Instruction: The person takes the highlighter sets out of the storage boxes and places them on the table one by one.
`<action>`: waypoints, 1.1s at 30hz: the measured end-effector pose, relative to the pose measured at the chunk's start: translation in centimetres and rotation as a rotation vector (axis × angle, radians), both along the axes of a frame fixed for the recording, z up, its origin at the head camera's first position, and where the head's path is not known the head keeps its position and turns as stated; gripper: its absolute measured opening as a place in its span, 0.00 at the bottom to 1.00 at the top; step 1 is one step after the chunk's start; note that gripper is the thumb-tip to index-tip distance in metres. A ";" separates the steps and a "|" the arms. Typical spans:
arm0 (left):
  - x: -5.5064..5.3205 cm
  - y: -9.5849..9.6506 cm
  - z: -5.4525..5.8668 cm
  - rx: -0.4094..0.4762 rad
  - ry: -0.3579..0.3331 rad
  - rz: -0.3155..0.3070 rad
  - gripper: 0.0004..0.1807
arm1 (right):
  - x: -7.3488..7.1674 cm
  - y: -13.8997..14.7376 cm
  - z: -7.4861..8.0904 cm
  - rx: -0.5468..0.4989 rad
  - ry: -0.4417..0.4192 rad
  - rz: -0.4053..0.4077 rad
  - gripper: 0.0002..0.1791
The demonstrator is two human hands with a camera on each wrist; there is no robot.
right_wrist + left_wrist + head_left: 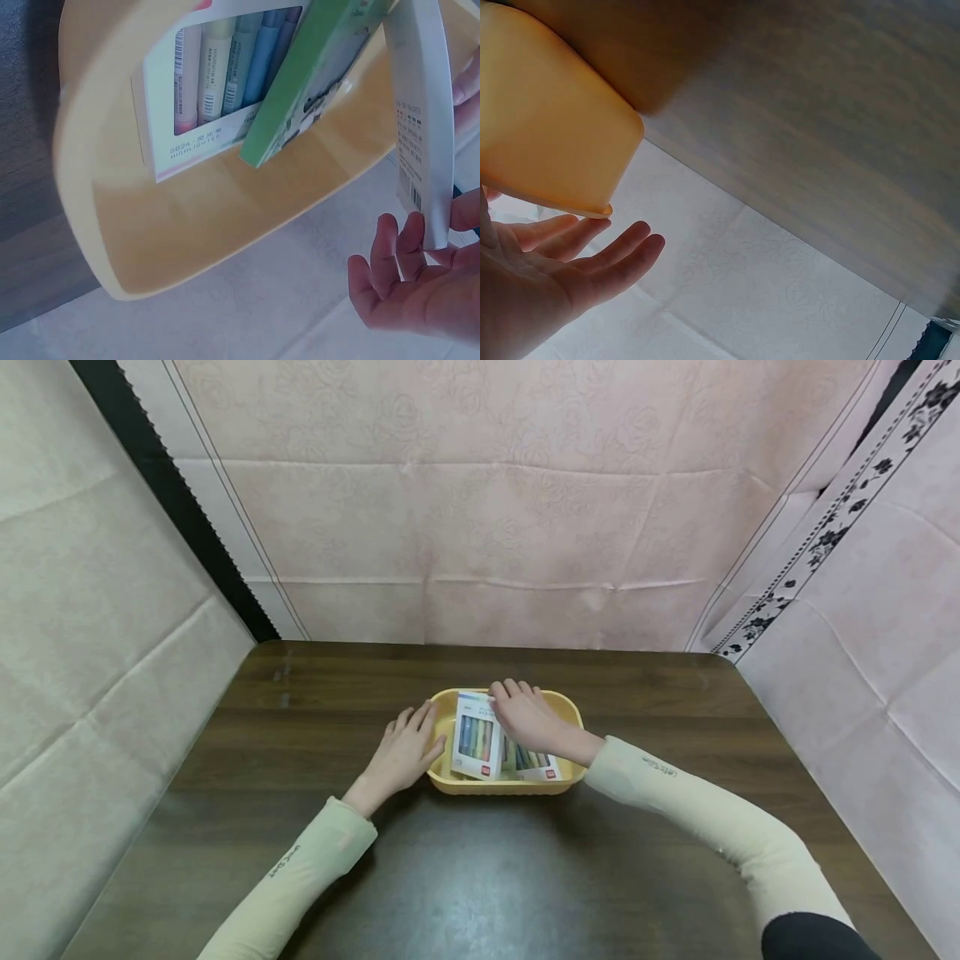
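My right hand [528,718] pinches a white windowed pen box [477,737] by its upper edge, thumb on one side and fingers on the other. Coloured pens show through its window in the head view; printing and a barcode are on the side of the box [418,135] seen in the right wrist view. It stands tilted over a yellow plastic basket [506,787]. Inside the basket are a white highlighter box [199,142] and a green box [289,94] leaning beside it. At the basket's left rim rests my left hand [401,752], its fingers loosely extended.
The basket stands on a dark brown wooden table [480,868]. Pale patterned cloth [480,527] hangs behind the table's far edge, with more cloth along both sides.
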State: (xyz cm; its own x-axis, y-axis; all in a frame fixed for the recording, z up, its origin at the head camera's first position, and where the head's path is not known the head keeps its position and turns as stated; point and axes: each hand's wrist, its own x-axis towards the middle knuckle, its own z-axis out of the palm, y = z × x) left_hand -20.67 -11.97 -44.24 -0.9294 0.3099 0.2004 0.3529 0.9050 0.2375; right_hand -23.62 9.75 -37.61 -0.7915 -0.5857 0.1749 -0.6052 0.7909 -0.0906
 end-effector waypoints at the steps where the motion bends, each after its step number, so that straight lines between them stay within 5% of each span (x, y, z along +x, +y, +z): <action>1: 0.0 0.0 0.0 0.001 0.002 0.001 0.32 | 0.0 0.1 0.1 -0.005 0.000 0.002 0.12; 33: 0.1 0.0 0.3 0.002 -0.009 -0.008 0.32 | 0.1 3.7 2.2 -0.041 0.174 -0.005 0.09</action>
